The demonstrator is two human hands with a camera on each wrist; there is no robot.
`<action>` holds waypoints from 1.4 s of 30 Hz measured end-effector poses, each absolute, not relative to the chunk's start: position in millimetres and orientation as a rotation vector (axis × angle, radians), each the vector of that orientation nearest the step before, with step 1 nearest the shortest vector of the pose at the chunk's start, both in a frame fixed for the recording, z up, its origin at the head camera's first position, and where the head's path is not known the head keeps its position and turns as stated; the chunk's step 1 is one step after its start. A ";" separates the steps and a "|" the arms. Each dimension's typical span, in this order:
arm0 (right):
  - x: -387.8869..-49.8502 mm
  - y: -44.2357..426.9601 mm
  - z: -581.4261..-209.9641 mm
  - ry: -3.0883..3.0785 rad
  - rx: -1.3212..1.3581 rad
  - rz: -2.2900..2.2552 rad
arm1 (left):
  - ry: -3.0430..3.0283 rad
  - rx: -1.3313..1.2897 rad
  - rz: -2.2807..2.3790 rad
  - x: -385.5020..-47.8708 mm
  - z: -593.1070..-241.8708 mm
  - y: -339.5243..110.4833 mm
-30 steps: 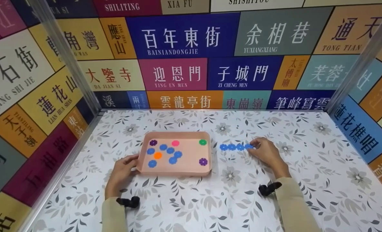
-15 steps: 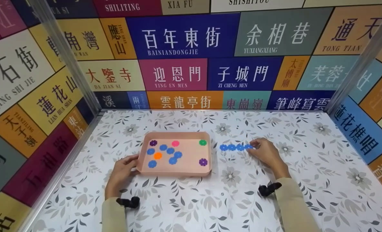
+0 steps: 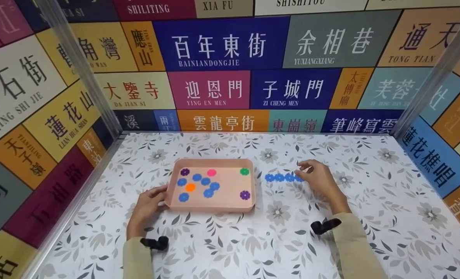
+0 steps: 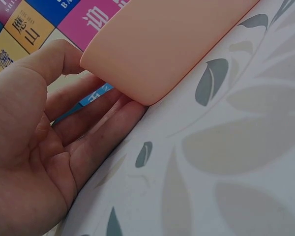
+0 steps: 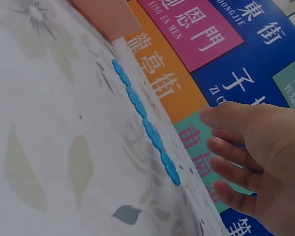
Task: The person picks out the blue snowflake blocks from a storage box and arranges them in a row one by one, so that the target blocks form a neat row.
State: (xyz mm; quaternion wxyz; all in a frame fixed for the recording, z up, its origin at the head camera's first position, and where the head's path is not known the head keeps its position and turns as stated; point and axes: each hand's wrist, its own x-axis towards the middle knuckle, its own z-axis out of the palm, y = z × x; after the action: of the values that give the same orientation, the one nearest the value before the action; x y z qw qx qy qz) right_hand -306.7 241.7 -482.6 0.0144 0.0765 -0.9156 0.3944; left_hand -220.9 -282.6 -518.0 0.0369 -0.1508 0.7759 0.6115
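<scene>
Tray [image 4: 157, 49] smooth, matt plastic; sleeves [image 3: 357, 244] matt cloth.

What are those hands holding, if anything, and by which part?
The left hand appears to hold the tray by its left side. The right hand holds nothing; the blue flower row lies on the table.

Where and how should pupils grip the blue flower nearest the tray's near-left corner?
Probably pinch this blue flower by its scalloped edge, from above and the right: it lies flat, with bare tray floor to its right.
</scene>
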 end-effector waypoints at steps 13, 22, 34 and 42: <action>-296.9 212.1 -460.3 -2.843 0.410 1.302 | 2.379 -0.430 1.895 -220.3 -518.1 -283.1; -292.1 188.5 -456.9 -2.814 0.461 1.293 | 2.377 -0.459 1.898 -222.1 -516.8 -281.9; -287.3 165.2 -456.0 -2.819 0.552 1.314 | 2.378 -0.458 1.843 -221.5 -516.1 -282.7; -284.5 147.0 -462.7 -2.827 0.665 1.331 | 2.361 -0.469 1.850 -222.2 -516.2 -282.8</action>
State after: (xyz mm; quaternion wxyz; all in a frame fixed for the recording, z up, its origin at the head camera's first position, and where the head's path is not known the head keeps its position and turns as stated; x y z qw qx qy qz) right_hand -284.5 147.0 -462.7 -0.0266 0.2082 -0.8847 0.4163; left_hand -222.2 -282.8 -516.2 0.0527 -0.1543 0.7766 0.6085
